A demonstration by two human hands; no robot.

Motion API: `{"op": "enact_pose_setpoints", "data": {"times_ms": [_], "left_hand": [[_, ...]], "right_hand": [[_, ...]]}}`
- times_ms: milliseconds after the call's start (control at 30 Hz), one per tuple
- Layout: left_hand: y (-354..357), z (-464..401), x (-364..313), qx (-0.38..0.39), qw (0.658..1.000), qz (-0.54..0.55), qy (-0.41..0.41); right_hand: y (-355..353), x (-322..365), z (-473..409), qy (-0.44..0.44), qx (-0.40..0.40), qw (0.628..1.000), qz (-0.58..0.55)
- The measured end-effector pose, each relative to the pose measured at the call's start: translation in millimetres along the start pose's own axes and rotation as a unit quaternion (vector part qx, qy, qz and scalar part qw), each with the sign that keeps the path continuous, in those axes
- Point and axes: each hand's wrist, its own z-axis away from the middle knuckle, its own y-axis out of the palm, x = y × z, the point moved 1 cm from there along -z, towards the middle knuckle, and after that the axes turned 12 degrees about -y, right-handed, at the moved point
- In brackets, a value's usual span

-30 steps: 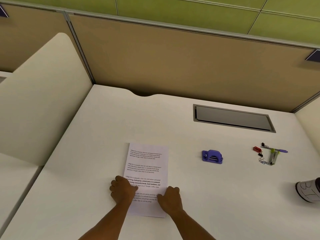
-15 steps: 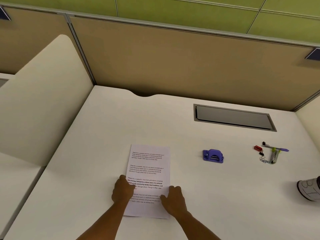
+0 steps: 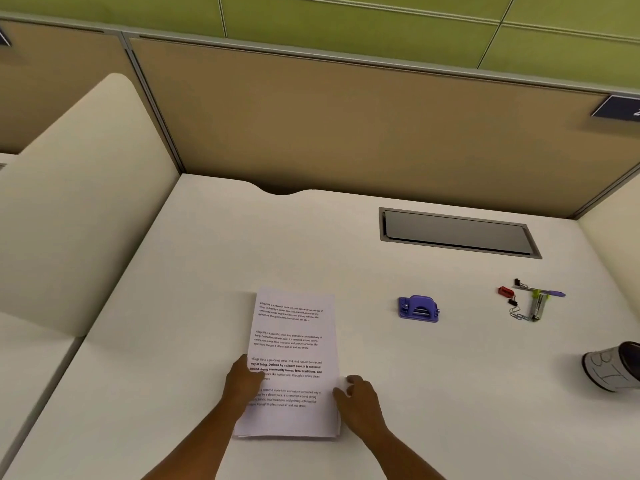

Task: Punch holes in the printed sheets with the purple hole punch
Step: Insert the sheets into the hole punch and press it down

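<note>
A thin stack of printed sheets (image 3: 292,341) lies flat on the white desk (image 3: 194,271), its text running across the page. My left hand (image 3: 242,381) rests on the stack's left edge, fingers on the paper. My right hand (image 3: 356,398) is at the right edge, fingers curled around that edge of the sheets. The purple hole punch (image 3: 418,308) stands on the desk to the right of the stack, well apart from both hands.
A grey cable hatch (image 3: 457,233) is set into the desk at the back right. Binder clips, a purple pen and a small red item (image 3: 530,301) lie far right. A white cup (image 3: 613,367) lies on its side at the right edge. Partition walls enclose the desk.
My right hand has slid from on top of the sheets out to their right edge and curled around it. My left hand stays on the left edge.
</note>
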Motion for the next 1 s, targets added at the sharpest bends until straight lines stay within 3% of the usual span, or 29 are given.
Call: {"op": "enact_pose_setpoints", "data": {"times_ms": [200,467,833,1000], "left_hand": [[4,4,4,0.025,1.000,0.010,0.011],[23,16,1,0.071,0.997,-0.011,0.030],[53,36,13,0.064,0.998,0.006,0.024],[64,43,8,0.064,0.997,0.000,0.031]], "right_hand": [[-2,1,2,0.020,-0.001,0.997,-0.069],[-7,-2,5,0.057,-0.008,0.959,-0.278],[-8,-20,16,0.082,0.006,0.960,-0.269],[-9,-21,20,0.071,0.072,0.953,-0.286]]}}
